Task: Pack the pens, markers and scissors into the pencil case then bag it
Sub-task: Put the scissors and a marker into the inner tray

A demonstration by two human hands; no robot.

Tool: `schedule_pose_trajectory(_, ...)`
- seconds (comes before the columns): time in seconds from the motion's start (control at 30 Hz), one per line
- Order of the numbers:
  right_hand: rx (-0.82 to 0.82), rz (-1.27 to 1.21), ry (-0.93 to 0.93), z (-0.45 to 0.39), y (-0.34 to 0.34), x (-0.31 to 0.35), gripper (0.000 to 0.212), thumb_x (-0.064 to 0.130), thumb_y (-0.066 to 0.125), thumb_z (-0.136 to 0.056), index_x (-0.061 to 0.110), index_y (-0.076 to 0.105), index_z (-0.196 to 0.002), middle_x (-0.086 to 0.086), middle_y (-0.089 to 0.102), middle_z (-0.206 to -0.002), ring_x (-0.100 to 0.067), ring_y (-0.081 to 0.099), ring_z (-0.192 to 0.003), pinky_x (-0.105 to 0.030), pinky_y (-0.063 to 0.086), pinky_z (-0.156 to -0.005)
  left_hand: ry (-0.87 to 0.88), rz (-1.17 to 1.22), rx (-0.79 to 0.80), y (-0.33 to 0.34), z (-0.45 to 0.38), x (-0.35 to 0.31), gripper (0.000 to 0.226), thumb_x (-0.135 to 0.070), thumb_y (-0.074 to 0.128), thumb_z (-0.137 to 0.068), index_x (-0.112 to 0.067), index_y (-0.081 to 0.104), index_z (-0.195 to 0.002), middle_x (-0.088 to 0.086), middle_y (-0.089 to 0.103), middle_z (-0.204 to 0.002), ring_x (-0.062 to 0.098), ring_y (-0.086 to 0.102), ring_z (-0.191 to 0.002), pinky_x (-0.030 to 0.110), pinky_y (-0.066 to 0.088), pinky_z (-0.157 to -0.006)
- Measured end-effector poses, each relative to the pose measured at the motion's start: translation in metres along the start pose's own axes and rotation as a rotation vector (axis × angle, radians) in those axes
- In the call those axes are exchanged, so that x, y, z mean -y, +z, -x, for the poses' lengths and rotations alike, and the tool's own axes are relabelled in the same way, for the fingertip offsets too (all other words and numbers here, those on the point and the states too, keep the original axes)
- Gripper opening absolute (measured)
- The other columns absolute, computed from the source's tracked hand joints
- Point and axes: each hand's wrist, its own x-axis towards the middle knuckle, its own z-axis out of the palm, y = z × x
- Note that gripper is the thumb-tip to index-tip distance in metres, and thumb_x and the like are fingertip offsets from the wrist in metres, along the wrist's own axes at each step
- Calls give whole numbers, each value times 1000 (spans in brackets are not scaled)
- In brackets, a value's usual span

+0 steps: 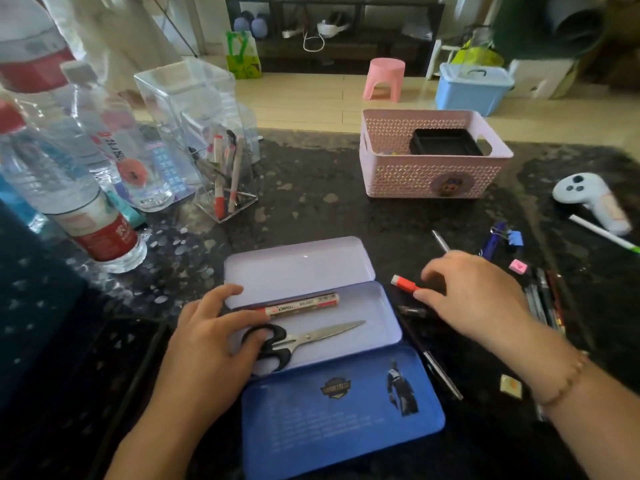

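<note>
Blue-lidded pencil case [341, 410] with lilac inside, black-handled scissors [298, 339], pink lattice-patterned basket [426, 171], speckled black table [311, 202]

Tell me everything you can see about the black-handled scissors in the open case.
The black-handled steel scissors lie flat and closed in the pale lilac tray of the open metal pencil case, handles toward the left, blades pointing right and slightly away. They sit nearer the person than the red-and-cream marker, apart from it. The left hand rests on the tray's left end, its thumb touching the handle loops. The blades look shiny and clean.
</note>
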Motion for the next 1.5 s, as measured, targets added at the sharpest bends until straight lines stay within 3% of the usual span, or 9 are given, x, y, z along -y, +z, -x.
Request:
schedule_pose_trajectory(0.13,123,-68,63,-1,10,-5,12,41,65,-83,33,61,-76,9,59,-84,-19,58,-84,-31,45,-66,31,-41,-1,2,-1,-5,14,-36,74,-70,-38,76,-84,-6,56,-130,25,41,-117,42,40,-96)
schedule_pose_trajectory(0.23,-102,-117,2,-2,11,2,6,33,64,-85,29,66,-81,4,62,-85,-25,58,-87,-34,46,-66,3,-48,29,3,0,-7,17,-34,79,-69,-41,75,-84,-10,54,-133,22,38,-121,44,39,-98)
schedule_pose_trajectory(0.4,-253,-138,-540,11,17,58,12,36,65,-83,26,71,-83,6,65,-76,-20,55,-71,-37,46,-57,-63,-9,48,3,0,-3,21,-29,80,-71,-44,73,-83,-11,51,-136,21,34,-124,41,34,-103)
schedule_pose_trajectory(0.53,-195,1,-669,8,41,84,7,35,72,-78,27,72,-78,8,65,-73,-18,53,-69,-31,41,-56,-64,6,45,3,-1,0,23,-24,81,-70,-42,74,-83,-8,53,-134,24,36,-124,41,34,-101)
schedule_pose_trajectory(0.83,-225,-80,-573,3,48,101,22,42,75,-70,23,67,-76,4,64,-73,-21,53,-74,-31,37,-61,8,33,30,4,-4,-3,29,-13,84,-64,-35,72,-79,1,55,-130,30,41,-118,37,32,-94)
schedule_pose_trajectory(0.93,-276,-100,-554,5,37,78,19,44,70,-75,25,68,-78,5,64,-72,-20,53,-73,-30,35,-60,87,37,23,5,-4,-7,18,-33,78,-64,-37,71,-80,1,55,-131,31,43,-117,40,34,-97)
schedule_pose_trajectory(1.07,-421,-149,-186,-5,10,-17,7,29,65,-79,23,68,-82,2,67,-78,-28,58,-78,-36,48,-65,185,-36,6,10,-4,-6,36,-58,56,-65,-34,75,-85,1,57,-129,36,46,-115,55,41,-95)
schedule_pose_trajectory(1.23,-189,-46,261,-33,-13,-130,20,22,66,-78,28,68,-97,-3,69,-99,-30,61,-95,-38,52,-76,210,-35,-21,15,-7,-9,34,-60,54,-64,-38,75,-80,1,60,-126,39,49,-111,59,43,-91)
schedule_pose_trajectory(1.5,-113,224,-305,-60,4,-137,39,15,80,-70,33,70,-104,6,62,-108,-22,55,-92,-31,48,-65,188,-56,83,16,-8,-14,32,-71,54,-61,-48,69,-78,-10,55,-132,29,45,-122,59,37,-99)
